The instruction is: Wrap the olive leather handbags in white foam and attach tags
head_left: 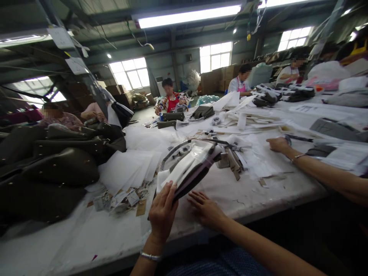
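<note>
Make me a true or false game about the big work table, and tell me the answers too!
1. The left hand holds a bag. True.
2. The right hand grips the bag's handle. False: its fingers are spread near the bag, away from the handle.
3. Dark bags are heaped on the left side. True.
4. The apron across the table is blue. False: it is red.
5. Another person's hand comes in from the right. True.
6. The long lamp overhead is off. False: it is glowing.
</note>
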`<state>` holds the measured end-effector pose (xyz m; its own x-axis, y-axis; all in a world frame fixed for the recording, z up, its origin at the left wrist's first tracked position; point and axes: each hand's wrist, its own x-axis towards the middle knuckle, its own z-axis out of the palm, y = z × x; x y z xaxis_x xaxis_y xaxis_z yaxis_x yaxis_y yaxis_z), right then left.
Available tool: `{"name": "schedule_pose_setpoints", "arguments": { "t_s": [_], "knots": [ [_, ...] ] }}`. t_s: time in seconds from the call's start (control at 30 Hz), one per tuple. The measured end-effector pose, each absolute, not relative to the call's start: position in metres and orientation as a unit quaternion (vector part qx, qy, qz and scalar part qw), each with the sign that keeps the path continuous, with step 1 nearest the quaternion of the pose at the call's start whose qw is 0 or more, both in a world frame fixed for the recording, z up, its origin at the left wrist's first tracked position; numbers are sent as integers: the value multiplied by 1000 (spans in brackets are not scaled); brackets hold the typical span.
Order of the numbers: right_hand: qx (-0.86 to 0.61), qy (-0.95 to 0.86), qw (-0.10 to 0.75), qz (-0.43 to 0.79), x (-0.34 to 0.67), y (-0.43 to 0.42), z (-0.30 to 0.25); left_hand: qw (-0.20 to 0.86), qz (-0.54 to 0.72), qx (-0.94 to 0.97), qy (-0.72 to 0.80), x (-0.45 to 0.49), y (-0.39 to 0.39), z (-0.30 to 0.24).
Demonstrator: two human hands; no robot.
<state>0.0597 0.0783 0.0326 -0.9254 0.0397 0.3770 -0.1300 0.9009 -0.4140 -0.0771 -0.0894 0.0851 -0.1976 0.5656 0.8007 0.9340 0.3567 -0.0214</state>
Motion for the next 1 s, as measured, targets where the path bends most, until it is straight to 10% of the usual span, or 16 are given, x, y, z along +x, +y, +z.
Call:
{"name": "schedule_pose_setpoints", "arguments": {
  "t_s": [0.37,0.6,1.0],
  "knots": [
    [69,-877,354,317,95,100,103,373,-210,-615,-662,-18,-86,38],
    [-222,-924,93,296,-31,160,104,363,-203,-609,-676,-14,-81,31],
    [-339,-827,-50,445,-114,170,65,382,-236,-585,-675,-13,-77,29]
  ]
}}
